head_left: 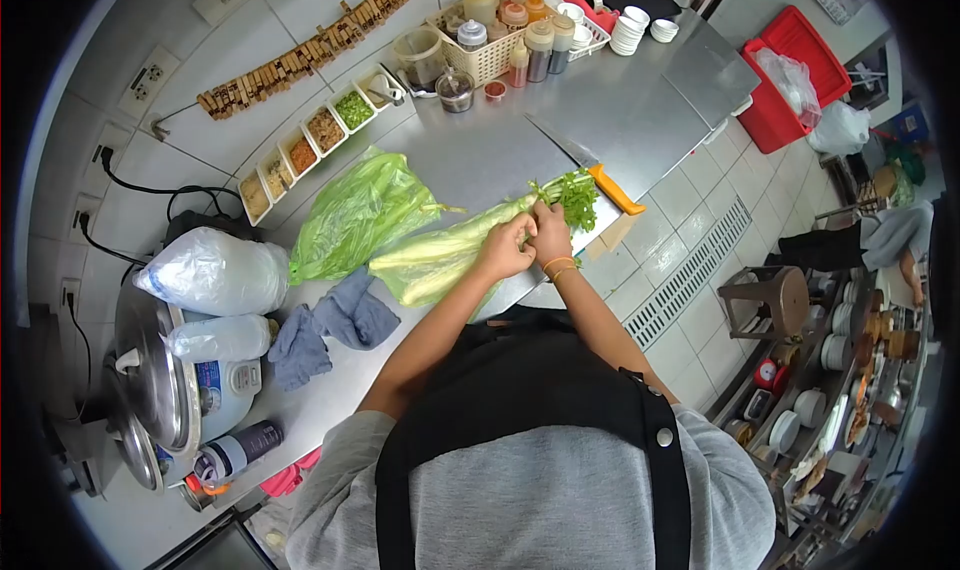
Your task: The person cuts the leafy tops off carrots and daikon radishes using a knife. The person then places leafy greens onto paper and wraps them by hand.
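A bunch of celery [458, 247] lies on the steel counter, its long pale stalks wrapped in a clear plastic bag and its green leaves [570, 198] sticking out at the far right end. My right hand [551, 236] is closed round the bunch just below the leaves. Beside it, almost touching, my left hand [509, 249] has its fingers curled in a pinch at the bag's end; what they pinch is hidden. Beyond the leaves lies a knife [610, 185] with an orange handle, its blade pointing toward the wall.
A green plastic bag [362, 210] and a blue-grey cloth [355, 310] lie left of the celery. Small topping containers [302, 155] line the wall. A basket [490, 60] of sauce bottles stands at the back. Rice cookers [160, 370] are at the left; a stool [765, 302] stands right.
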Available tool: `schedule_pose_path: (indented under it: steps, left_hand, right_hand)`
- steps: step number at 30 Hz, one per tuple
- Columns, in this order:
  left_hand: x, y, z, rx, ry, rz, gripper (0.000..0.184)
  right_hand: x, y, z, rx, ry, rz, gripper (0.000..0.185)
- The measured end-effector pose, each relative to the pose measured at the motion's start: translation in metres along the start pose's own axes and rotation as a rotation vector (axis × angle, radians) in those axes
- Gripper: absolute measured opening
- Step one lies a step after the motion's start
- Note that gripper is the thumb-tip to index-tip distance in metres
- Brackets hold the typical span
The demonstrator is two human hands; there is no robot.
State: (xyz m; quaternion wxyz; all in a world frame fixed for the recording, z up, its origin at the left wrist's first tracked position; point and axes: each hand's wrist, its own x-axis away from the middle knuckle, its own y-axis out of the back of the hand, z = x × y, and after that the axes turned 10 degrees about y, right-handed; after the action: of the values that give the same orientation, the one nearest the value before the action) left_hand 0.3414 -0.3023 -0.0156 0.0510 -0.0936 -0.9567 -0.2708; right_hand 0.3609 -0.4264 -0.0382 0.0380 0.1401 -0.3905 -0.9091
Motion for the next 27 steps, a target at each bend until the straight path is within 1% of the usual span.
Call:
schedule_pose_path:
  steps: [1, 2, 3, 4, 5, 6, 7, 8, 10, 11, 13, 15, 16, 17, 18, 20, 21, 23, 24, 25, 27]
  left_hand:
    - [-0.002, 0.001, -0.001, -0.002, -0.005, -0.006, 0.022]
    - [-0.003, 0.002, -0.002, -0.053, -0.003, -0.095, 0.023]
    - [-0.005, 0.001, -0.001, -0.101, 0.0, -0.185, 0.025]
    - [-0.01, 0.001, 0.005, -0.135, -0.139, -0.276, 0.025]
    - [-0.013, -0.001, 0.009, -0.131, -0.139, -0.286, 0.025]
    - [-0.012, 0.001, 0.007, -0.247, -0.149, -0.352, 0.024]
    - [-0.011, 0.002, 0.004, -0.365, -0.158, -0.416, 0.023]
    - [-0.012, 0.0, 0.004, -0.367, -0.153, -0.422, 0.023]
    - [-0.023, -0.005, 0.009, -0.437, -0.021, -0.505, 0.021]
    - [-0.028, -0.004, 0.012, -0.443, -0.021, -0.512, 0.021]
    - [-0.041, -0.003, 0.019, -0.523, -0.112, -0.574, 0.022]
    - [-0.058, 0.024, 0.031, -0.715, 0.057, -0.858, 0.03]
    - [-0.058, 0.049, 0.036, -0.692, 0.128, -0.9, 0.032]
    - [-0.053, 0.073, 0.041, -0.665, 0.2, -0.943, 0.034]
    - [-0.044, 0.086, 0.045, -0.666, 0.21, -0.956, 0.034]
    - [-0.025, 0.107, 0.053, -0.576, 0.161, -0.681, 0.031]
    - [-0.014, 0.115, 0.057, -0.58, 0.169, -0.697, 0.031]
    - [0.015, 0.124, 0.074, -0.654, 0.099, -0.841, 0.03]
    - [0.031, 0.136, 0.095, -0.742, 0.112, -0.874, 0.031]
    - [0.048, 0.148, 0.116, -0.825, 0.129, -0.907, 0.032]
    - [0.083, 0.167, 0.124, -0.8, 0.257, -1.047, 0.031]
  right_hand:
    - [0.001, 0.0, 0.001, 0.023, -0.019, 0.009, 0.02]
    - [0.003, 0.001, 0.002, -0.041, -0.005, -0.018, 0.021]
    - [0.006, 0.002, 0.002, -0.039, 0.003, -0.02, 0.021]
    - [0.007, 0.005, 0.001, -0.076, 0.056, -0.028, 0.019]
    - [0.007, 0.006, 0.0, -0.113, 0.106, -0.031, 0.017]
    - [0.007, 0.003, 0.003, -0.113, 0.076, -0.025, 0.012]
    - [0.006, 0.003, 0.004, -0.116, 0.081, -0.021, 0.012]
    - [0.004, 0.004, 0.005, -0.084, 0.088, 0.002, 0.013]
    - [0.003, 0.004, 0.006, -0.057, 0.103, 0.022, 0.014]
    - [0.005, 0.004, 0.009, -0.038, 0.132, 0.032, 0.016]
    - [0.011, 0.005, 0.005, -0.021, 0.169, 0.04, 0.018]
    - [0.013, 0.008, -0.006, -0.048, 0.144, 0.015, 0.024]
    - [0.016, 0.013, -0.011, -0.082, 0.065, 0.038, 0.023]
    - [0.016, 0.016, -0.013, -0.088, 0.075, 0.041, 0.023]
    - [0.015, 0.019, -0.016, -0.084, 0.076, 0.013, 0.022]
    - [0.007, 0.02, -0.025, -0.094, 0.068, -0.041, 0.017]
    - [0.0, 0.019, -0.031, -0.101, 0.084, -0.036, 0.017]
    - [-0.01, 0.019, -0.044, -0.086, 0.07, -0.091, 0.012]
    - [-0.011, 0.022, -0.046, -0.113, 0.039, -0.087, 0.011]
    - [-0.011, 0.022, -0.049, -0.116, 0.046, -0.076, 0.011]
    - [-0.014, 0.022, -0.056, -0.126, 0.02, -0.091, 0.016]
